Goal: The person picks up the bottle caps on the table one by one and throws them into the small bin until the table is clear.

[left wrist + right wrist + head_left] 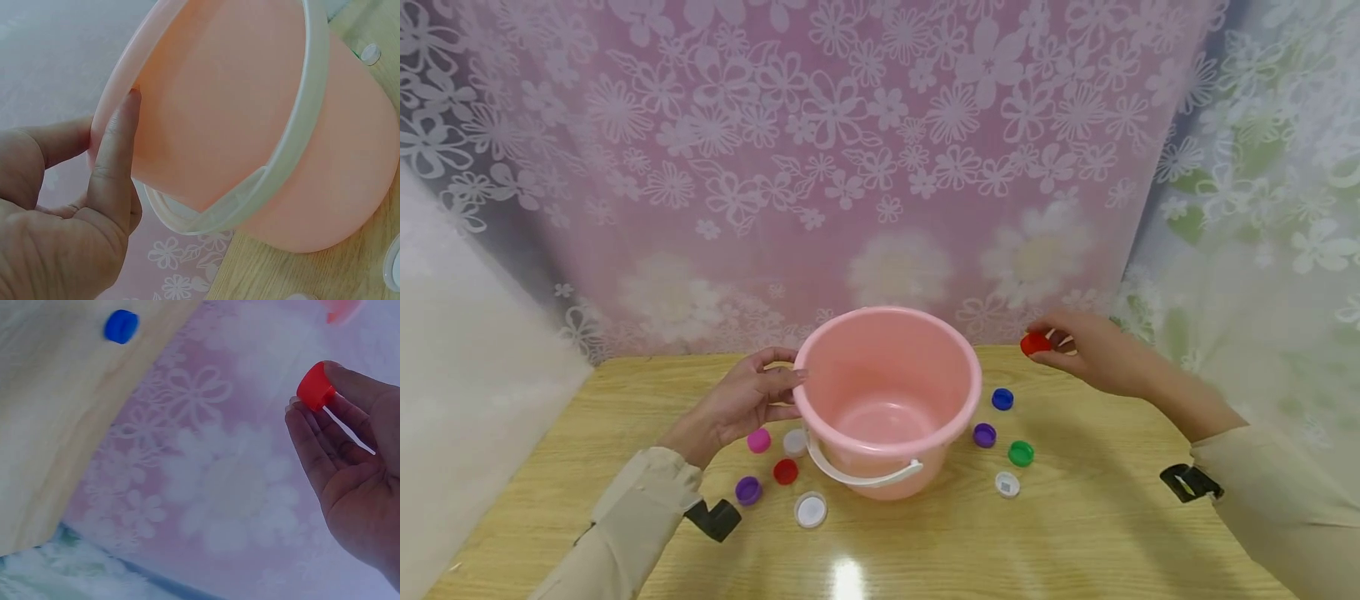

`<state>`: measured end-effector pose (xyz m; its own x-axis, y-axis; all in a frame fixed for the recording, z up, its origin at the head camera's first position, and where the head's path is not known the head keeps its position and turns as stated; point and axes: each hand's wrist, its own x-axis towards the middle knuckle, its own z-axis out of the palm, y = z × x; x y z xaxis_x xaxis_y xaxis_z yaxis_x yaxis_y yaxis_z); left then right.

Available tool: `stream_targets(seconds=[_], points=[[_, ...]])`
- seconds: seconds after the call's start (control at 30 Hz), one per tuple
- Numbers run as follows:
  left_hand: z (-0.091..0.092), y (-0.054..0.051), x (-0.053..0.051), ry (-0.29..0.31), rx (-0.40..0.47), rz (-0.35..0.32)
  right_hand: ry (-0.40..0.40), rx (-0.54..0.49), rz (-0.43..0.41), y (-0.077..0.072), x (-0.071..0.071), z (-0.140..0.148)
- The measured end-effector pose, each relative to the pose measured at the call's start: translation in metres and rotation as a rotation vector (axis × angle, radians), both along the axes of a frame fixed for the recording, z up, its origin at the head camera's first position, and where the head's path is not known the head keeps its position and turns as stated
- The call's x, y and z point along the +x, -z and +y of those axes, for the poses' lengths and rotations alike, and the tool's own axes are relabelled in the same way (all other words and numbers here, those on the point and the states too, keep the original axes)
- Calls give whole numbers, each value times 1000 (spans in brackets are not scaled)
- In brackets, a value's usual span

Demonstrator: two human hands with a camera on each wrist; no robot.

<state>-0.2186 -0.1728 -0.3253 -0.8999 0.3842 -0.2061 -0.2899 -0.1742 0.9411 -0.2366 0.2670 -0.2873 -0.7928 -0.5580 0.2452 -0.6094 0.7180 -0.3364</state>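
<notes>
A pink bucket (880, 462) with a white handle (868, 481) stands on the table, its visible inside bare. My left hand (752, 395) grips the bucket's left rim; in the left wrist view the thumb and fingers (112, 159) pinch the rim from both sides. Off to the right, my right hand (1086, 350) pinches a red bottle cap (1034, 343) between thumb and fingertips, above the table's back edge. The right wrist view shows that red cap (315, 386) tilted, with a blue cap (121, 326) lying apart from it on the wood.
Right of the bucket lie blue (1002, 399), purple (985, 435), green (1021, 453) and white caps (1007, 484). Left of it are pink (759, 440), red (786, 472), purple (748, 491) and white caps (811, 509). A floral curtain (887, 192) hangs behind the wooden table (970, 550).
</notes>
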Motion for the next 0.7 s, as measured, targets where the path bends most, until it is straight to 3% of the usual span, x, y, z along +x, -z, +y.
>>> stream_targets(seconds=[0.37,0.5,0.7], points=[[-1,1,0,5,11,2,-22,1,44,-48,-9,-37],[0,1,0,0,12,7,-19,56,32,-52,-11,-53],[0,2,0,-2,29,1,-67,60,-14,-45,-15,-76]])
